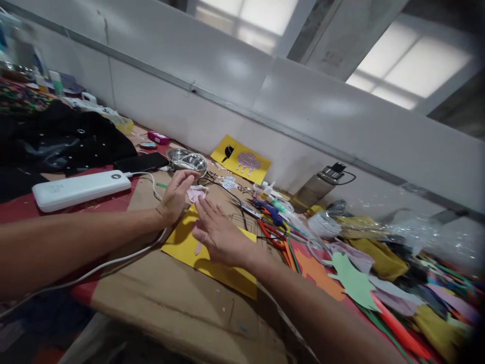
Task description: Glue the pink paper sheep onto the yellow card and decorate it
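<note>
Both arms reach across the near side of the bench (94, 202), the left forearm coming in almost level from the left, the right one slanting in from the near right. The left hand (176, 197) is bent up at the wrist, its fingers loosely curved toward the right; its grip is relaxed, with nothing seen in it. The right hand (222, 232) is stretched out toward the far left, low over the yellow sheet (231, 278), fingers nearly straight and grip unclosed; whether its palm presses on the sheet cannot be told. The sheet lies on cardboard (151, 298), partly hidden under that hand, with a pink strip (198, 247) showing on it. A pink piece (196, 194) lies just beyond the sheet's far left part, between the hands, near the right fingertips; contact is unclear. A white cable (125, 256) runs beneath the left wrist. Left of the hands is a power bank (81, 190); farther off is a bowl (197, 163), and to the right are scissors (271, 233).
</note>
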The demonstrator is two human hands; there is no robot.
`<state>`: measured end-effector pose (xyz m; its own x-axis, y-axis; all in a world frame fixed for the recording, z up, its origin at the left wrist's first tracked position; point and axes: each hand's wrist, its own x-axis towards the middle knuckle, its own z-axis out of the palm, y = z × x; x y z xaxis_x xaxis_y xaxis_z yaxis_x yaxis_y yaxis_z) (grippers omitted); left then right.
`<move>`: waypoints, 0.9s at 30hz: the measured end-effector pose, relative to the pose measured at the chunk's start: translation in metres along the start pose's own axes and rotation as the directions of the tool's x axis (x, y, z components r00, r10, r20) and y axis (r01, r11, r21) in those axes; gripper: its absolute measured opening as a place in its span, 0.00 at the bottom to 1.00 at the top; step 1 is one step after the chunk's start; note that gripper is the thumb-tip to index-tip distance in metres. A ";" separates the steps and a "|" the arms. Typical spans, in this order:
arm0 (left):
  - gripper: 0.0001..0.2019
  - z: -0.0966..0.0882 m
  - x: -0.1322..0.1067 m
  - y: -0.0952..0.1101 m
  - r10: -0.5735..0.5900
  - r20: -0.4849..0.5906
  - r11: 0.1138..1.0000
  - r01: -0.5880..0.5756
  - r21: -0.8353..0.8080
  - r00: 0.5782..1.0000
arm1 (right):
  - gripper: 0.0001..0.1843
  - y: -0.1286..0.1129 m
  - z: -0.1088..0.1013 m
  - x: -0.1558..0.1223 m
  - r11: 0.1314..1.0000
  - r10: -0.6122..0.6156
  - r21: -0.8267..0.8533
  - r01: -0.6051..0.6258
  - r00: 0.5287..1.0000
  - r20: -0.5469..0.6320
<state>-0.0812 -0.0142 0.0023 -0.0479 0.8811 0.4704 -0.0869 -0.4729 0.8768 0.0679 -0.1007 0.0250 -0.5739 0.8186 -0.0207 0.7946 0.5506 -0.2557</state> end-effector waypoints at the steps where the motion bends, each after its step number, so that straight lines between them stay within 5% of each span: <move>1: 0.13 0.000 -0.001 0.003 -0.014 -0.007 1.000 0.014 0.005 1.000 | 0.43 -0.001 0.006 0.000 1.000 -0.002 0.004 0.002 1.000 0.015; 6: 0.12 0.002 -0.004 0.013 -0.110 0.019 0.992 0.109 0.060 0.994 | 0.42 -0.004 0.027 -0.001 1.000 -0.007 0.001 0.007 1.000 0.016; 12: 0.12 0.001 -0.006 0.014 -0.126 0.205 0.992 0.124 0.023 0.970 | 0.37 -0.004 0.014 0.002 0.998 -0.006 0.058 0.004 1.000 0.027; 22: 0.12 0.002 -0.007 0.009 -0.108 0.367 0.994 0.103 0.032 0.924 | 0.29 -0.005 0.022 -0.037 0.968 0.126 0.247 -0.038 0.928 -0.351; 27: 0.08 0.004 -0.009 0.009 -0.102 0.424 0.992 0.060 0.113 0.900 | 0.26 -0.007 0.026 -0.045 0.978 0.044 0.202 0.060 0.879 -0.475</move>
<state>-0.0777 -0.0262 0.0067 0.3878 0.8418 0.3755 0.0236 -0.4163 0.9089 0.0833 -0.1460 0.0026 -0.3750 0.8214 0.4298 0.7026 0.5543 -0.4463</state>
